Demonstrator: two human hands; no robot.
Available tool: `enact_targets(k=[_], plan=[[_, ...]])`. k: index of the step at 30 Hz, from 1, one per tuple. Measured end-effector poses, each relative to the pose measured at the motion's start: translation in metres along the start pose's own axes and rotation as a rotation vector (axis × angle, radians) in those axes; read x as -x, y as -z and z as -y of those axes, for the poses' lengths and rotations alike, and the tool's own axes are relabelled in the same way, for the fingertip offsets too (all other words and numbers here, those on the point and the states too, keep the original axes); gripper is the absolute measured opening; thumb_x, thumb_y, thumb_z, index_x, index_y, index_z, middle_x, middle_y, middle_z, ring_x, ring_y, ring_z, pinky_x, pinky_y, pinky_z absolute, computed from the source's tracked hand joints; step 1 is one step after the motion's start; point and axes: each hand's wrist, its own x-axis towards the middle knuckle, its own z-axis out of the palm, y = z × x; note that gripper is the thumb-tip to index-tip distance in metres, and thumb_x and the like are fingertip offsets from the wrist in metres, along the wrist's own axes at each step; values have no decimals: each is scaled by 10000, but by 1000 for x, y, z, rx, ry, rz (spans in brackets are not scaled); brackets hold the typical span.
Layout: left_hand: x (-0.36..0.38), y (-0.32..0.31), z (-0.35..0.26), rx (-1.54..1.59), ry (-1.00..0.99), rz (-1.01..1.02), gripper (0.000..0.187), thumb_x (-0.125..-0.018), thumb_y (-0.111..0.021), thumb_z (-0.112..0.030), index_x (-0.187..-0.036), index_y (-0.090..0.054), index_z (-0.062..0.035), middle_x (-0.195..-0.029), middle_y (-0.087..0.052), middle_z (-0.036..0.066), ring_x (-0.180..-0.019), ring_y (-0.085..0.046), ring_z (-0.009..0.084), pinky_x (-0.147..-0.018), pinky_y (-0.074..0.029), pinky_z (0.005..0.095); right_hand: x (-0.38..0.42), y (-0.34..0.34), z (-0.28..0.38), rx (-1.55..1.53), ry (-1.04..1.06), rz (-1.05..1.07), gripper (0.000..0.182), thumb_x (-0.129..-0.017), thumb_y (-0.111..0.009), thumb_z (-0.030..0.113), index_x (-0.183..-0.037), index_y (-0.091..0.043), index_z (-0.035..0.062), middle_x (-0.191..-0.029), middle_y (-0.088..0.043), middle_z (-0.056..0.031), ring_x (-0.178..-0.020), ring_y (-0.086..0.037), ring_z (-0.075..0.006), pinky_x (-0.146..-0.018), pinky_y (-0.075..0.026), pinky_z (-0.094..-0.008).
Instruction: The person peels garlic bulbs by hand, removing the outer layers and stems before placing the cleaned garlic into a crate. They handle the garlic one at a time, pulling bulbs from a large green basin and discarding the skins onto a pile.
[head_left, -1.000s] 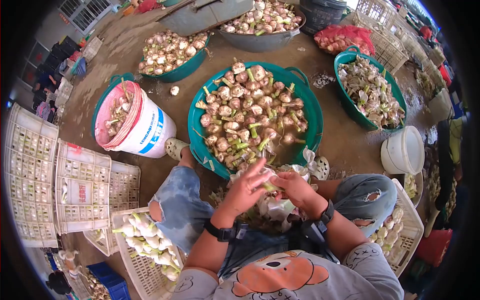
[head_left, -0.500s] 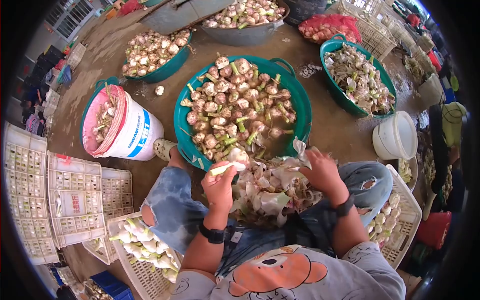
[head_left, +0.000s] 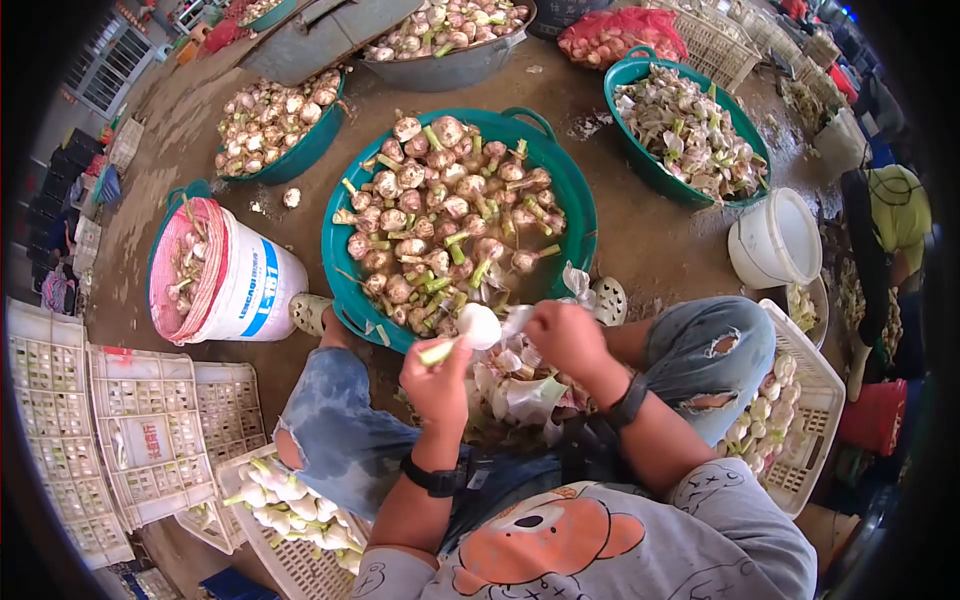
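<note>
My left hand (head_left: 435,385) is closed on a garlic bulb (head_left: 479,327), its white head up and its green cut stem toward the left. Just right of the bulb, my right hand (head_left: 570,342) has its fingers curled in over the peelings; whatever they pinch is hidden. Loose garlic skins (head_left: 520,385) are heaped between my knees, below both hands. Beyond them stands a green tub (head_left: 578,215) with unpeeled garlic (head_left: 455,207) in brownish water.
White crates (head_left: 150,430) stack at the left. A crate (head_left: 805,440) of garlic sits by my right knee. Around stand a white bucket (head_left: 775,240), a lined bucket (head_left: 240,280), a tub of skins (head_left: 690,130) and a metal basin (head_left: 450,70). A person (head_left: 895,215) is at the right edge.
My right hand has moved left, close to the bulb, and its fingers have curled in. The bulb now shows a smooth white surface. The view has shifted slightly.
</note>
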Motion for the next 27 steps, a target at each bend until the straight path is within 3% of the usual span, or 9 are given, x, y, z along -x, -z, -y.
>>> enact_targets(k=[4, 7, 11, 12, 13, 14, 19, 21, 27], plan=[[-24, 18, 4, 638, 548, -30, 108, -804, -612, -171, -760, -522, -131, -645, -518, -34, -583, -532, 77, -534, -482, 239, -11, 25, -41, 468, -139, 103, 216, -784, -533, 250, -729, -613, 57, -687, -605, -162, -668, -598, -339, -599, -481, -417], [-24, 17, 9, 655, 646, -14, 55, -801, -578, -132, -814, -524, -129, -647, -504, -37, -568, -518, 72, -502, -447, 220, -4, 33, 19, 78, 43, 182, 311, -826, -521, 371, -811, -614, 75, -701, -612, -143, -684, -603, -331, -605, -479, -424], [-23, 51, -29, 1112, 398, 411, 95, -823, -463, -167, -857, -513, -94, -705, -532, -12, -553, -520, 77, -453, -374, 196, -25, 13, 38, -85, 219, 438, 342, -802, -555, 399, -874, -586, 66, -778, -612, -141, -739, -589, -328, -642, -465, -407], [-5, 50, -59, 1130, 167, 15, 204, -838, -453, -244, -889, -511, -55, -777, -581, 33, -544, -545, 109, -434, -416, 239, -41, 0, 20, 136, 259, 335, 345, -789, -565, 394, -886, -579, 63, -795, -610, -131, -767, -583, -317, -648, -464, -403], [-29, 88, -39, 1606, -38, 893, 312, -855, -445, -289, -1023, -505, -33, -782, -611, 72, -501, -554, 156, -429, -462, 297, -59, -13, 0, 356, 295, 232, 351, -777, -575, 389, -898, -571, 60, -812, -609, -120, -795, -578, -306, -654, -464, -400], [-24, 99, -49, 1668, -301, 1008, 427, -855, -488, -309, -1196, -427, -58, -689, -608, 77, -448, -542, 189, -438, -488, 332, -81, -21, -20, 428, 298, 196, 342, -762, -586, 375, -894, -566, 59, -836, -604, -110, -824, -568, -295, -668, -461, -393], [-31, 56, -57, 867, -129, 815, 721, -775, -635, -382, -1327, -288, -75, -1116, -521, 157, -959, -556, 239, -744, -474, 354, -148, -79, -119, 810, 466, 26, 205, -740, -517, 175, -915, -607, 117, -839, -615, -53, -808, -590, -247, -663, -449, -369], [-47, 41, -35, 710, 115, 806, 624, -833, -574, -348, -1314, -307, -52, -1229, -433, 147, -1052, -492, 244, -810, -435, 341, -154, -86, -122, 742, 138, 638, 228, -765, -502, 163, -961, -603, 106, -843, -608, -77, -817, -603, -269, -682, -454, -407], [-47, 7, 24, 254, 641, 209, 557, -853, -490, -484, -1208, -420, -60, -1148, -453, 109, -833, -534, 175, -643, -440, 282, -95, -48, -35, -51, 259, 603, 211, -828, -443, 164, -946, -584, 62, -842, -574, -167, -819, -582, -336, -704, -463, -426]])
